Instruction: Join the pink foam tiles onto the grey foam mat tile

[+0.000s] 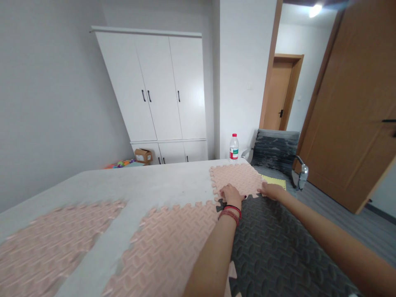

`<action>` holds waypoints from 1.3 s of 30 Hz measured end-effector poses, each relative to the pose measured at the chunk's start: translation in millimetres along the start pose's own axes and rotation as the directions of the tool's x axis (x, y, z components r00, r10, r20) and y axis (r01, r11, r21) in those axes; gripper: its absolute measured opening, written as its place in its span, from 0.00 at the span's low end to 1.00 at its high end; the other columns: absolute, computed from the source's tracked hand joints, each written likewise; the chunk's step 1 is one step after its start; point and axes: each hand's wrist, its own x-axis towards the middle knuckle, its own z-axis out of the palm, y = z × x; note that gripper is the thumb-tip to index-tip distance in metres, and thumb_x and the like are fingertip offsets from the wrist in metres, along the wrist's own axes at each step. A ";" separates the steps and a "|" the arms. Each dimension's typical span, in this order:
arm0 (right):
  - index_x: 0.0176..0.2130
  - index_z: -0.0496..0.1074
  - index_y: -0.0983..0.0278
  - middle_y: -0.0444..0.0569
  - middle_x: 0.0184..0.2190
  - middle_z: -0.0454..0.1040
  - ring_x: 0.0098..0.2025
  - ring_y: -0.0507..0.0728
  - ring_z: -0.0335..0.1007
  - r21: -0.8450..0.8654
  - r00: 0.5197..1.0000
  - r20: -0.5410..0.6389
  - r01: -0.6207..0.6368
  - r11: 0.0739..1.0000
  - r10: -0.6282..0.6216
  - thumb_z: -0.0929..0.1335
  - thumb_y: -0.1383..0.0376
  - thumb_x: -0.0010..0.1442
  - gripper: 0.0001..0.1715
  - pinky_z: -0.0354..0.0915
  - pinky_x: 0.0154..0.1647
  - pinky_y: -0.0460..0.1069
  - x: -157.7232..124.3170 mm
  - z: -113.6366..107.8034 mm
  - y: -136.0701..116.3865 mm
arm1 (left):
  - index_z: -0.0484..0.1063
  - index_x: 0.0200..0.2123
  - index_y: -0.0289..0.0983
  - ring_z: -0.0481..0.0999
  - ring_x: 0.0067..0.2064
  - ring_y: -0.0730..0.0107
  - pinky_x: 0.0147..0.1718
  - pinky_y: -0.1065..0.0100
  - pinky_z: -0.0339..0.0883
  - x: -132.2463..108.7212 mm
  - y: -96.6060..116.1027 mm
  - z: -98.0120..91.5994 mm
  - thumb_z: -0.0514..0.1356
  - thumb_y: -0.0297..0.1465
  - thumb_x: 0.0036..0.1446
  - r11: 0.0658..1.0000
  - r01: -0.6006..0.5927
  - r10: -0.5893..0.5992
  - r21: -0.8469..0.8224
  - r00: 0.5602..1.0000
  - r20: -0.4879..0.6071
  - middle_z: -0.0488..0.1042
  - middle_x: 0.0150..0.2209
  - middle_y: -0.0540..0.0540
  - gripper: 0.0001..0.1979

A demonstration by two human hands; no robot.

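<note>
A dark grey foam mat (272,247) lies nearest on the worktop (139,181); both hands, left hand (231,194) and right hand (272,190), press flat with fingers spread on the far pink foam tile (236,176); a water bottle (234,147) stands beyond.

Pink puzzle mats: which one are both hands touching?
The far pink mat by the bottle. The left hand and right hand press its near edge; the other pink mats lie nearer and untouched.

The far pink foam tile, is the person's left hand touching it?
Touching. The head view shows the left hand pressed flat on the near edge of the far pink foam tile, no gap visible.
</note>
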 end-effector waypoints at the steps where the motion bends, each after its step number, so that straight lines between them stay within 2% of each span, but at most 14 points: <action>1: 0.57 0.63 0.68 0.65 0.53 0.67 0.55 0.66 0.65 -0.003 1.000 0.011 -0.029 1.000 0.029 0.59 0.40 0.57 0.42 0.60 0.52 0.57 -0.4 2.6 -0.3 | 0.67 0.48 0.35 0.71 0.46 0.63 0.43 0.56 0.69 0.3 -1.7 -0.4 0.54 0.47 0.58 1.000 -0.020 0.020 -0.006 1.000 -0.004 0.69 0.48 0.42 0.23; 5: 0.63 0.52 0.76 0.69 0.61 0.55 0.62 0.68 0.54 -0.006 0.992 0.056 -0.115 0.993 0.116 0.57 0.35 0.55 0.57 0.56 0.57 0.58 2.7 9.8 -4.9 | 0.69 0.45 0.35 0.71 0.47 0.64 0.44 0.56 0.68 2.2 -13.2 -4.5 0.56 0.44 0.58 0.989 -0.142 0.142 -0.040 0.990 0.000 0.71 0.46 0.43 0.19; 9: 0.63 0.49 0.78 0.71 0.61 0.54 0.62 0.69 0.52 -0.001 0.986 0.081 -0.149 0.989 0.149 0.61 0.32 0.48 0.65 0.55 0.59 0.59 6.0 10.2 -10.4 | 0.69 0.45 0.35 0.71 0.48 0.63 0.47 0.55 0.67 3.8 -31.4 -8.6 0.57 0.43 0.58 0.969 -0.235 0.235 -0.072 0.972 -0.010 0.71 0.47 0.43 0.18; 13: 0.62 0.51 0.78 0.71 0.60 0.57 0.60 0.71 0.55 0.001 0.982 0.086 -0.169 0.986 0.168 0.61 0.31 0.47 0.66 0.56 0.58 0.61 3.5 7.5 -13.0 | 0.69 0.47 0.35 0.71 0.48 0.63 0.48 0.53 0.67 7.1 -59.8 -9.8 0.56 0.43 0.59 0.949 -0.288 0.285 -0.130 0.958 -0.040 0.71 0.47 0.43 0.19; 18: 0.63 0.51 0.77 0.69 0.61 0.56 0.62 0.69 0.53 0.009 0.979 0.085 -0.186 0.983 0.185 0.62 0.31 0.47 0.64 0.55 0.58 0.60 1.0 5.4 -14.4 | 0.66 0.50 0.37 0.72 0.47 0.64 0.47 0.54 0.68 6.8 -90.7 -3.2 0.55 0.44 0.59 0.911 -0.350 0.345 -0.219 0.937 -0.061 0.71 0.48 0.43 0.21; 20: 0.63 0.51 0.76 0.69 0.60 0.57 0.61 0.70 0.54 0.018 0.977 0.087 -0.198 0.980 0.196 0.62 0.31 0.45 0.65 0.55 0.58 0.60 2.4 5.8 -13.9 | 0.66 0.51 0.37 0.72 0.46 0.65 0.46 0.54 0.68 3.3 -91.0 1.7 0.55 0.45 0.59 0.913 -0.342 0.335 -0.224 0.940 -0.071 0.71 0.47 0.43 0.22; 24: 0.63 0.50 0.76 0.70 0.60 0.56 0.61 0.71 0.54 0.036 0.974 0.096 -0.209 0.977 0.204 0.63 0.30 0.42 0.69 0.55 0.57 0.62 7.2 9.4 -11.4 | 0.66 0.50 0.37 0.70 0.49 0.62 0.48 0.52 0.67 -1.9 -75.9 9.3 0.56 0.45 0.58 0.929 -0.314 0.301 -0.199 0.949 -0.090 0.69 0.49 0.42 0.22; 28: 0.64 0.49 0.76 0.71 0.61 0.53 0.61 0.72 0.52 0.049 0.975 0.126 -0.192 0.980 0.185 0.64 0.30 0.41 0.70 0.55 0.58 0.62 11.6 11.3 -8.9 | 0.66 0.49 0.37 0.68 0.51 0.60 0.47 0.53 0.67 3.0 -67.0 7.8 0.57 0.43 0.57 0.929 -0.310 0.304 -0.204 0.951 -0.060 0.67 0.52 0.42 0.21; 31: 0.63 0.49 0.78 0.73 0.59 0.57 0.60 0.71 0.56 0.079 0.975 0.171 -0.156 0.984 0.141 0.66 0.31 0.41 0.71 0.55 0.58 0.61 15.1 5.9 -3.0 | 0.68 0.48 0.37 0.69 0.50 0.61 0.46 0.54 0.68 6.3 -67.0 3.8 0.58 0.43 0.57 0.928 -0.302 0.303 -0.220 0.953 -0.032 0.68 0.51 0.42 0.20; 33: 0.63 0.52 0.77 0.71 0.59 0.59 0.59 0.69 0.58 0.123 0.974 0.209 -0.117 0.985 0.089 0.67 0.34 0.44 0.65 0.56 0.59 0.59 17.3 -0.4 5.5 | 0.68 0.48 0.37 0.69 0.50 0.61 0.46 0.54 0.68 4.9 -64.8 2.3 0.57 0.43 0.58 0.930 -0.287 0.287 -0.228 0.957 -0.035 0.68 0.51 0.42 0.20; 35: 0.63 0.55 0.73 0.66 0.60 0.58 0.60 0.66 0.58 0.185 0.971 0.237 -0.070 0.980 0.024 0.65 0.38 0.51 0.55 0.55 0.59 0.57 18.2 -6.0 17.4 | 0.67 0.49 0.37 0.68 0.51 0.60 0.47 0.53 0.68 1.6 -59.7 2.7 0.57 0.44 0.58 0.938 -0.258 0.252 -0.233 0.966 -0.055 0.67 0.52 0.42 0.21; 39: 0.65 0.52 0.67 0.58 0.61 0.59 0.58 0.60 0.61 0.308 0.972 0.223 -0.004 0.951 -0.068 0.60 0.51 0.61 0.39 0.58 0.58 0.57 12.6 -4.8 43.5 | 0.64 0.52 0.37 0.65 0.55 0.56 0.48 0.50 0.66 -1.2 -48.0 6.9 0.58 0.45 0.56 0.950 -0.202 0.185 -0.238 0.978 -0.091 0.64 0.55 0.41 0.25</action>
